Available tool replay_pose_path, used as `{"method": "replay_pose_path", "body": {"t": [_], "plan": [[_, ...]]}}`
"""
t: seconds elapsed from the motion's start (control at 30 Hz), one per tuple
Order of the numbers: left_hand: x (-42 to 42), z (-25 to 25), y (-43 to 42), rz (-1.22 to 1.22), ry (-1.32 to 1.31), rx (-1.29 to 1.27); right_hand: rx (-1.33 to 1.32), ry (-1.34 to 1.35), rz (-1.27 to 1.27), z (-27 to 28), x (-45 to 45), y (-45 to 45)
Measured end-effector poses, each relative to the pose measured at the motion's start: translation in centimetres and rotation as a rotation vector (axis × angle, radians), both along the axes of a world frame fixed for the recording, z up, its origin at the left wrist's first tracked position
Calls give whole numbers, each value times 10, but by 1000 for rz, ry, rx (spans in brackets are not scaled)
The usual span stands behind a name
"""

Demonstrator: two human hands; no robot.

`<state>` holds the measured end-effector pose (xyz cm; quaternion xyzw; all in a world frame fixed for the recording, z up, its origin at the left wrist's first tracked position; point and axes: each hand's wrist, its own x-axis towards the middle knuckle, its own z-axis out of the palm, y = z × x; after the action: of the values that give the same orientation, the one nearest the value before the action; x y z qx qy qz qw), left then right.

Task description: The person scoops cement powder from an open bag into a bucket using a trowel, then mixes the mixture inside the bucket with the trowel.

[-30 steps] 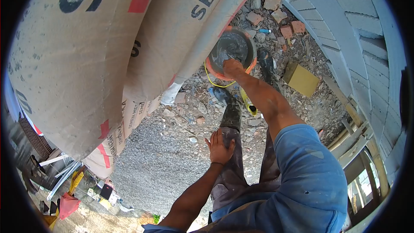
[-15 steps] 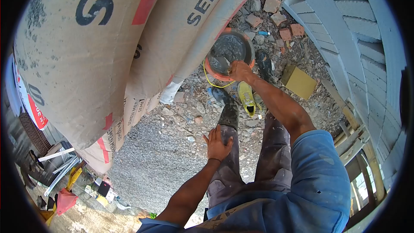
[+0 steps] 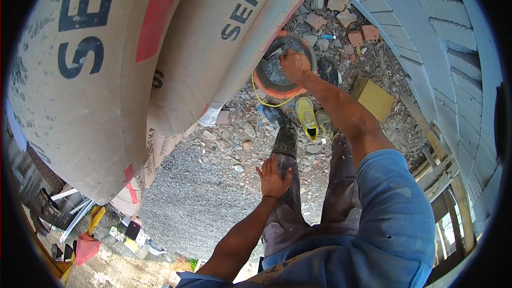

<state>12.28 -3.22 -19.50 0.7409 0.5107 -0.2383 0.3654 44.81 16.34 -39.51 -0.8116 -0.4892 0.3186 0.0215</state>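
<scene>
An orange-rimmed bucket (image 3: 274, 93) of wet grey mortar (image 3: 273, 71) stands on the rubble in front of my feet. Over its middle is my right hand (image 3: 295, 66), closed round the handle of a trowel (image 3: 278, 53); its blade is partly sunk in the mortar and hard to see. My left hand (image 3: 274, 182) rests on my left leg just above the boot, fingers spread, holding nothing. A yellow cord or handle (image 3: 261, 99) loops from the bucket's near side.
Large cement sacks (image 3: 101, 101) are piled close on my left. A yellow shoe (image 3: 306, 117) lies between my boots. To the right are a yellowish box (image 3: 375, 99), broken bricks (image 3: 369, 33) and stacked grey blocks (image 3: 442, 16). Gravel (image 3: 197, 186) spreads at lower left.
My right hand has moved from the bucket's near rim to over the mortar, taking the trowel farther in. My left hand stays on my leg. The view has shifted slightly.
</scene>
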Motion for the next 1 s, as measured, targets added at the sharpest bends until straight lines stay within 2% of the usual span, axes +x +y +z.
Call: {"method": "replay_pose_path", "body": {"t": [0.03,0.07,0.13,0.27,0.33,0.47,0.57,0.63,0.73,0.93,1.0], "plan": [[1,0,0,-3,3,0,1,-133,155,-11,-1,3],[1,1,-1,-1,5,2,0,-129,153,-20,-5,2],[3,0,-2,-2,5,5,-119,-204,319,-35,-9,1],[6,-1,-3,-2,-8,10,-161,-226,411,-52,-40,-14],[4,0,-4,1,-9,9,-170,-140,459,-58,-54,-21],[4,0,-4,14,-6,-10,-50,-201,452,-56,-73,-39],[3,0,-5,18,1,-9,-1,-95,458,-58,-79,-47],[3,0,-7,17,3,-7,-134,-64,347,-36,-78,-45],[2,-1,-7,25,-3,-10,-219,41,325,-23,-66,-47],[6,0,-6,31,17,0,-139,219,266,-19,-48,-61],[7,-1,-7,13,24,22,-190,231,233,-10,-46,-59]]}}
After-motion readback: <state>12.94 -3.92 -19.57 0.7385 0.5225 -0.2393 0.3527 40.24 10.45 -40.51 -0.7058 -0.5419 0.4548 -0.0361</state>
